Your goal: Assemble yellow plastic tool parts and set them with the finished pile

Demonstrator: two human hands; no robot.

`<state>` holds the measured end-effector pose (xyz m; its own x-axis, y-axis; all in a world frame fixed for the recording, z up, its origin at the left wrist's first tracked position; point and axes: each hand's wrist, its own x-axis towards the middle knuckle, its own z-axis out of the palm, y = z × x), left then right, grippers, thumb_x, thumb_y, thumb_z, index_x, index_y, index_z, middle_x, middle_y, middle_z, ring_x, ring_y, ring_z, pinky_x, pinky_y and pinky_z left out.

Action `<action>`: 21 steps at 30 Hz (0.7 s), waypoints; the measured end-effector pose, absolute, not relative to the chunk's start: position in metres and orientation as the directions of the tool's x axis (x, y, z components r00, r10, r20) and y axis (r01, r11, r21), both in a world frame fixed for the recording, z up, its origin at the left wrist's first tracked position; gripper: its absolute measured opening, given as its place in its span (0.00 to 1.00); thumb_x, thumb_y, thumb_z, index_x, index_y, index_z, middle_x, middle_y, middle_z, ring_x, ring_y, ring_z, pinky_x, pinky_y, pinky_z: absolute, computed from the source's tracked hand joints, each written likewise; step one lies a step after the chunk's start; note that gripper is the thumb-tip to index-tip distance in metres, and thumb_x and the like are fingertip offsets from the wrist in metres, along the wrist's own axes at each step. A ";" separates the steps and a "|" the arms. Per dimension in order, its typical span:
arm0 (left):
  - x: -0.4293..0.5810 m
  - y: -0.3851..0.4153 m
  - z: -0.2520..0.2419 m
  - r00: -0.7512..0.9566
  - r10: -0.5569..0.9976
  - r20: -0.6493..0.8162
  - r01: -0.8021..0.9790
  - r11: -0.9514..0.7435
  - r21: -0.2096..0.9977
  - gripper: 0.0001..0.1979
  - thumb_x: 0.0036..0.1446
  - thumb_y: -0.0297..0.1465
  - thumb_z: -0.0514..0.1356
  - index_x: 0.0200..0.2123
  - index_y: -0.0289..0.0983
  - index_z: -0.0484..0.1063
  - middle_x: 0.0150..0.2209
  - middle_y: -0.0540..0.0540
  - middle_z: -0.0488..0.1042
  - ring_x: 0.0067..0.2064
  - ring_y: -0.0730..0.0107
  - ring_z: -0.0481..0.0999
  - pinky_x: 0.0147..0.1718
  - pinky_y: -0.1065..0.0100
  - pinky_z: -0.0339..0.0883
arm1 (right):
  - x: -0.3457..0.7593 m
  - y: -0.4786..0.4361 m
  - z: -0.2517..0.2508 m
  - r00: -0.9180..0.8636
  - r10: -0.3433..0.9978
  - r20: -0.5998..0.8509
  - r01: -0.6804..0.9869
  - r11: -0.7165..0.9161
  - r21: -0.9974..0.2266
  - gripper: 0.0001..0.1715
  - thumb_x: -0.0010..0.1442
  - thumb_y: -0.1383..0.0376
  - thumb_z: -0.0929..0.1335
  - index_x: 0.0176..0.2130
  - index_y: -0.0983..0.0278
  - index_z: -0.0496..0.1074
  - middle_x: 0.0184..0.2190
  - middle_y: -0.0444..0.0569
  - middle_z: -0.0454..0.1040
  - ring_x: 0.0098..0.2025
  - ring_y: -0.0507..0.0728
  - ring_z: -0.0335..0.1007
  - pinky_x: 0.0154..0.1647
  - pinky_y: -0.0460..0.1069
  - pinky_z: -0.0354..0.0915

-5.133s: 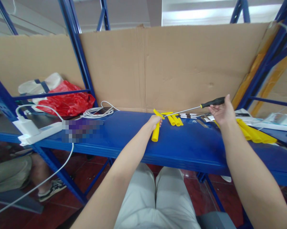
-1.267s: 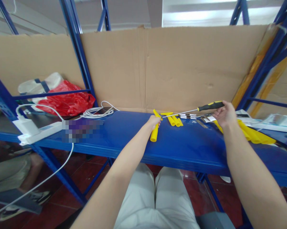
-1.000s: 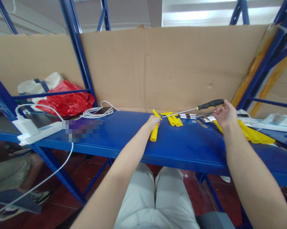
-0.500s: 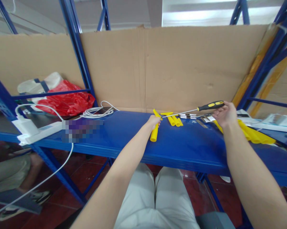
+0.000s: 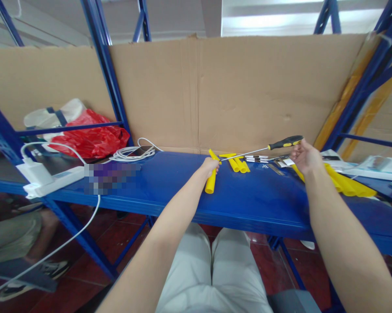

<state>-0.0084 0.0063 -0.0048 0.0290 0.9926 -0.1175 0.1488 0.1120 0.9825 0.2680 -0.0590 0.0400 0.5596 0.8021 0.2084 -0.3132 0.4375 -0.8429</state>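
Observation:
My left hand (image 5: 210, 165) is closed around a yellow plastic tube (image 5: 211, 182) held above the blue shelf (image 5: 248, 200). My right hand (image 5: 305, 157) grips the black and yellow handle of a long screwdriver (image 5: 282, 143). Its thin metal shaft runs left, and the tip meets the top end of the tube at my left hand. A few more short yellow tubes (image 5: 238, 163) lie on the shelf just behind the tip. A pile of longer yellow tubes (image 5: 346, 182) lies to the right of my right hand.
A brown cardboard wall (image 5: 231, 91) backs the shelf. Coiled white cable (image 5: 132, 153), a white power strip with charger (image 5: 45, 178) and a red plastic bag (image 5: 91, 139) sit at left. Small dark flat parts (image 5: 257, 158) lie mid-shelf. Another person's legs (image 5: 16, 239) show at lower left.
The screwdriver handle has been turning in my right hand, its yellow stripe coming and going. My left hand and the tube have stayed put. The person's foot at lower left has shifted.

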 end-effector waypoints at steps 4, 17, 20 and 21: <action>-0.008 0.006 -0.005 0.038 0.993 -0.116 0.153 0.109 0.982 0.11 0.57 0.17 0.55 0.26 0.35 0.64 0.16 0.56 0.60 0.17 0.80 0.58 0.21 0.73 0.55 | 0.269 -0.058 0.041 0.591 0.786 0.180 -0.309 0.428 -0.849 0.21 0.62 0.60 0.69 0.23 0.62 0.59 0.16 0.38 0.59 0.15 0.46 0.52 0.14 0.41 0.53; -0.008 0.006 -0.004 0.042 0.991 -0.123 0.164 0.115 0.980 0.09 0.58 0.17 0.55 0.28 0.34 0.66 0.16 0.56 0.60 0.17 0.79 0.59 0.23 0.73 0.58 | 0.273 -0.055 0.038 0.551 0.812 0.193 -0.345 0.432 -0.833 0.26 0.64 0.55 0.68 0.22 0.62 0.56 0.14 0.39 0.57 0.16 0.47 0.56 0.16 0.41 0.55; -0.008 0.006 -0.004 0.036 0.991 -0.125 0.165 0.118 0.979 0.10 0.57 0.17 0.55 0.27 0.34 0.66 0.15 0.55 0.60 0.17 0.79 0.59 0.22 0.73 0.57 | 0.268 -0.058 0.040 0.537 0.821 0.196 -0.356 0.431 -0.829 0.17 0.67 0.67 0.62 0.25 0.63 0.62 0.18 0.41 0.64 0.19 0.47 0.60 0.19 0.41 0.58; -0.008 0.006 -0.004 0.035 0.992 -0.125 0.167 0.117 0.979 0.10 0.57 0.17 0.56 0.27 0.34 0.66 0.15 0.56 0.60 0.17 0.79 0.59 0.22 0.73 0.56 | 0.267 -0.059 0.040 0.536 0.820 0.201 -0.350 0.433 -0.831 0.15 0.66 0.69 0.62 0.26 0.63 0.63 0.18 0.41 0.64 0.18 0.47 0.59 0.18 0.41 0.57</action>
